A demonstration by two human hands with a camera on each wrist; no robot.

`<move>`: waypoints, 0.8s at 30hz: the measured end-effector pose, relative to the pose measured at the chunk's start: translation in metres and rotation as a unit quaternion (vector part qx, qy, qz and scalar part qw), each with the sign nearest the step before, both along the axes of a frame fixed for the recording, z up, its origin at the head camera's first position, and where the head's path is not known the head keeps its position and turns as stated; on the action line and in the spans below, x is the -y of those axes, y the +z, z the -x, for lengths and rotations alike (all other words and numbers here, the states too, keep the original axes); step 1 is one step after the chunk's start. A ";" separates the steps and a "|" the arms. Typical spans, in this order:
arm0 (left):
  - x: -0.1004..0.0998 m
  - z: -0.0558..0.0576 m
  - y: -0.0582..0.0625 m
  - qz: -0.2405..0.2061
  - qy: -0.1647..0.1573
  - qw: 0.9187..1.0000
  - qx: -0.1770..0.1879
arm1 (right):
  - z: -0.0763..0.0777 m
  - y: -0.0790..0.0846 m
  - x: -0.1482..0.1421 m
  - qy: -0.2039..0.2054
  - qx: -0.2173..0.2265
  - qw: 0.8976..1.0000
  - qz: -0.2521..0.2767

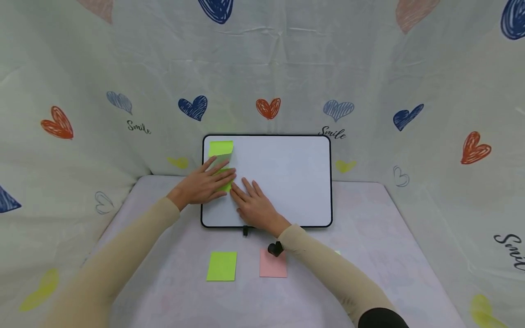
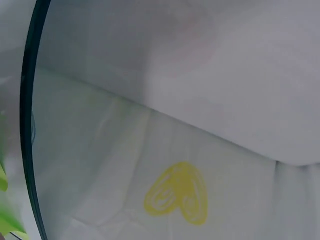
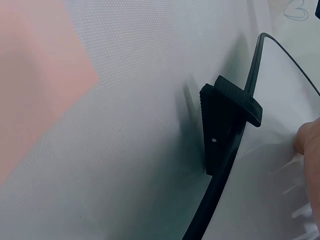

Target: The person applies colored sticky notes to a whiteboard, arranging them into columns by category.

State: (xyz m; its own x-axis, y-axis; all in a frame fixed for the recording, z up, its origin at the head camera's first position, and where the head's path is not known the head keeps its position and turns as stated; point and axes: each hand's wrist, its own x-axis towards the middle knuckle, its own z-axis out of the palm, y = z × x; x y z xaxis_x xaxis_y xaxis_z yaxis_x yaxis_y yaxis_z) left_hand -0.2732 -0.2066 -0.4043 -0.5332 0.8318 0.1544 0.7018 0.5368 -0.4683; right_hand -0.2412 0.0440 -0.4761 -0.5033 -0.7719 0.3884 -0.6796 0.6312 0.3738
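Note:
A whiteboard (image 1: 287, 177) with a black rim leans upright at the back of the table. Near its upper left corner is a yellow-green sticky note (image 1: 221, 148), its lower part lifted and shaded. Below it, another green sticky note (image 1: 226, 187) lies mostly hidden under my left hand (image 1: 205, 183), whose spread, straight fingers press over both notes. My right hand (image 1: 257, 207) rests on the board just right of that note, its extended fingertips close to the note's right edge. At the edge of the right wrist view, part of the right hand (image 3: 312, 155) shows against the board.
On the table in front lie a green sticky note (image 1: 221, 266) and a pink sticky note (image 1: 272, 265), partly behind the right wrist's black device (image 1: 275, 248). A black clip-like foot (image 3: 220, 125) holds the board's lower rim. A heart-patterned cloth (image 1: 303, 77) hangs behind.

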 end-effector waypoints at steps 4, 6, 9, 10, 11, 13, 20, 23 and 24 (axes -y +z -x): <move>0.001 0.000 -0.002 0.010 0.028 0.999 0.017 | 0.001 -0.001 0.000 -0.008 0.012 1.000 -0.003; 0.002 0.000 -0.005 0.007 0.038 0.999 0.026 | 0.000 -0.001 0.000 -0.013 0.014 1.000 -0.007; 0.004 -0.002 -0.010 -0.012 0.042 0.998 0.040 | -0.001 0.000 0.001 -0.013 0.019 1.000 -0.009; 0.005 -0.002 -0.011 -0.020 0.042 0.998 0.045 | -0.002 0.000 0.001 -0.014 0.021 1.000 -0.009; 0.005 -0.002 -0.013 -0.026 0.041 0.998 0.050 | -0.003 0.001 0.002 -0.015 0.023 1.000 -0.011; 0.006 -0.004 -0.015 -0.032 0.040 0.997 0.054 | -0.003 0.000 0.002 -0.014 0.029 0.999 -0.010; 0.012 -0.007 -0.018 -0.046 0.050 0.994 0.084 | -0.003 -0.001 0.002 -0.016 0.029 0.999 -0.015; 0.018 -0.007 -0.018 -0.050 0.060 0.993 0.084 | -0.002 -0.001 0.000 -0.019 0.025 0.999 -0.014; 0.019 -0.008 -0.018 -0.051 0.064 0.993 0.084 | -0.002 -0.001 0.000 -0.020 0.025 0.999 -0.015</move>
